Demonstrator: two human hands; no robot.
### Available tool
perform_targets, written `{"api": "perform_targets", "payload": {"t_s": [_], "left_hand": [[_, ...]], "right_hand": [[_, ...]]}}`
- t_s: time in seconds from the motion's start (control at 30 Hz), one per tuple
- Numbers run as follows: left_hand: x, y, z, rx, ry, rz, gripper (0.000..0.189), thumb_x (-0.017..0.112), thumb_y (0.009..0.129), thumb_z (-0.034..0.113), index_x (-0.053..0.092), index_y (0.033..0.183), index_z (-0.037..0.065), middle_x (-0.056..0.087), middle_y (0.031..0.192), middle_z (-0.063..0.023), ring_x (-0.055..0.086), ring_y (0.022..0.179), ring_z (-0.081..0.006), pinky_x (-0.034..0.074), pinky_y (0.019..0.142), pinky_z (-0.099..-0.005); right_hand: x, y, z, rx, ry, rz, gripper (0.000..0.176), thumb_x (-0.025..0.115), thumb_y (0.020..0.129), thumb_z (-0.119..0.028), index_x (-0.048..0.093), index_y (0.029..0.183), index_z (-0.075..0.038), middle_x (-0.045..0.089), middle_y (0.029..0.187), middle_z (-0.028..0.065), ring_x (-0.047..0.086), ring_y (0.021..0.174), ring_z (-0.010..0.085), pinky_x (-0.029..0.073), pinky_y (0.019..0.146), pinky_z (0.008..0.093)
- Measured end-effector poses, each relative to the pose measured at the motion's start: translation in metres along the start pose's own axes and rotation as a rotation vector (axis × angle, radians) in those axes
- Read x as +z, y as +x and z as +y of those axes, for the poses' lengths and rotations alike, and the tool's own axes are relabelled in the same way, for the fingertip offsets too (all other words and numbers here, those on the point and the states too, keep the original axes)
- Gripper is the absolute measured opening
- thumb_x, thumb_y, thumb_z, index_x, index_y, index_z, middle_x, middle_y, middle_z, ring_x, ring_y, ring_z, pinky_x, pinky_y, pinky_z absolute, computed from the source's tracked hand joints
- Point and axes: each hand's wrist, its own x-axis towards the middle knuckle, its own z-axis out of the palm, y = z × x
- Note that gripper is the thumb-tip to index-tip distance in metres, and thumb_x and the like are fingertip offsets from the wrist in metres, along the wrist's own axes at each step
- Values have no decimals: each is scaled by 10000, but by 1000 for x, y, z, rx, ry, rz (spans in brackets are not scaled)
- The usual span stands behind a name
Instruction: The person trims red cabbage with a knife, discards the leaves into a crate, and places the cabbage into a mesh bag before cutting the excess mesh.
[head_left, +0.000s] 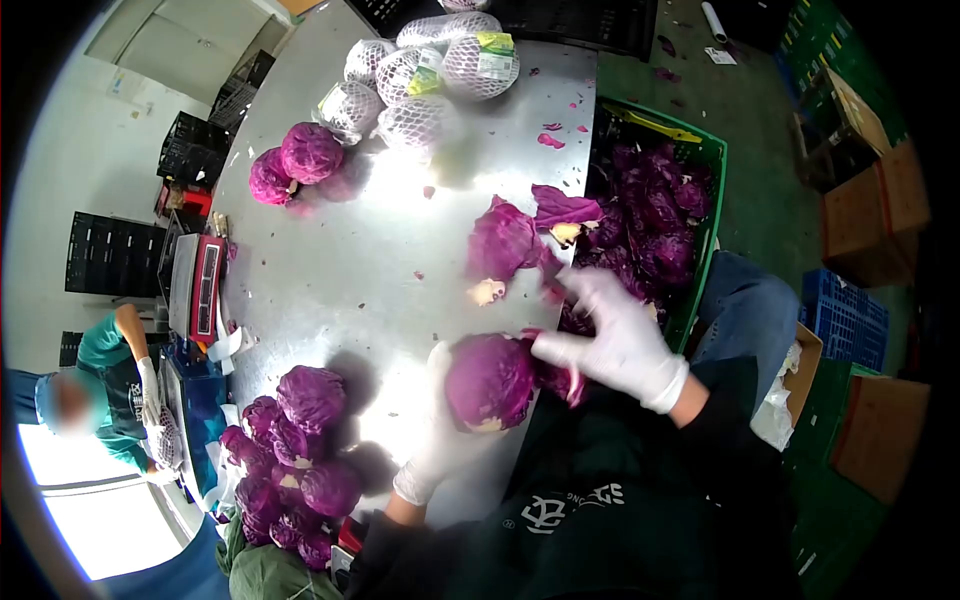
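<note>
My gloved left hand (439,445) is wrapped round a red cabbage (490,380) at the near edge of the steel table (370,250). To the right of the cabbage is my gloved right hand (622,345), thumb and fingers apart and slightly blurred. A loose purple leaf (562,382) hangs at the cabbage's right side, just under that thumb. Beyond my hands lie a large peeled leaf (502,240) with a pale stem piece (487,291) and another torn leaf (566,208) at the table's edge.
A green crate (716,215) full of purple leaves stands against the table's right side. Cabbages (300,450) are piled at left, two more (311,153) farther back. Net-wrapped cabbages (410,85) sit at the far end. A red scale (205,290) and a co-worker (125,390) are at left.
</note>
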Motion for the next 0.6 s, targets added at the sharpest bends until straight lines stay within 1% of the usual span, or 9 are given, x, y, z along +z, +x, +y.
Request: {"api": "perform_targets", "payload": {"t_s": [0.07, 0.17, 0.2, 0.27, 0.37, 0.4, 0.5, 0.57, 0.6], "left_hand": [[-11, -16, -3, 17, 18, -44, 1083, 914, 671, 196, 189, 1462, 51, 347, 1464, -219, 428, 1338, -330, 427, 1075, -443], [-8, -25, -1, -118, -6, 55, 1060, 933, 648, 227, 221, 1418, 73, 325, 1461, -207, 403, 1341, -328, 403, 1089, -449], [-1, -30, 2, -194, -25, 118, 1034, 938, 641, 232, 243, 1393, 80, 320, 1458, -202, 393, 1342, -322, 392, 1096, -448], [12, -30, 12, -312, -18, 238, 908, 917, 659, 179, 295, 1315, 92, 311, 1462, -199, 380, 1345, -306, 352, 1121, -445], [8, -30, 20, -293, 75, 188, 880, 890, 666, 135, 299, 1316, 88, 321, 1460, -210, 372, 1351, -312, 345, 1121, -453], [8, -32, 15, -237, 72, 213, 812, 868, 626, 111, 372, 1269, 80, 312, 1521, -243, 419, 1336, -325, 361, 1110, -447], [0, -33, 16, -193, 192, 127, 854, 862, 668, 123, 335, 1337, 60, 312, 1476, -222, 361, 1360, -317, 322, 1138, -460], [-4, -33, 16, -184, 215, 132, 883, 848, 679, 120, 317, 1381, 53, 299, 1488, -222, 383, 1351, -318, 342, 1126, -458], [-4, -35, 16, -185, 221, 128, 897, 842, 684, 118, 308, 1402, 49, 293, 1494, -222, 394, 1346, -318, 352, 1121, -457]], "right_hand": [[21, -15, -4, 26, 125, -247, 858, 755, 779, -535, 472, 1398, -12, 592, 1264, 201, 612, 1144, 317, 477, 1007, 335], [34, -28, -16, -87, 106, -298, 754, 723, 798, -383, 462, 1418, -42, 596, 1294, 182, 616, 1142, 311, 501, 976, 356], [33, -31, -19, -147, 106, -285, 683, 687, 808, -259, 463, 1426, -74, 650, 1223, 152, 670, 1020, 314, 547, 884, 364], [23, -34, -22, -87, 104, -340, 641, 660, 811, -194, 477, 1418, -101, 686, 1098, 145, 691, 907, 319, 567, 819, 365], [11, -16, 5, -36, 38, -228, 508, 623, 793, -81, 565, 1297, -99, 689, 878, 160, 683, 736, 345, 566, 690, 407], [9, -5, 17, -23, -65, -187, 487, 631, 787, -76, 576, 1271, -86, 688, 879, 163, 680, 727, 346, 559, 677, 417], [7, 12, 29, -24, -234, -36, 426, 657, 787, -94, 605, 1208, -64, 676, 854, 156, 666, 731, 346, 546, 672, 429], [15, 7, 15, -275, -417, 36, 512, 701, 796, -221, 570, 1279, -112, 648, 1021, 97, 620, 994, 297, 564, 717, 404], [12, 0, -2, -320, -357, -29, 549, 733, 784, -293, 575, 1278, -115, 646, 1059, 81, 608, 1025, 291, 558, 748, 383]]}}
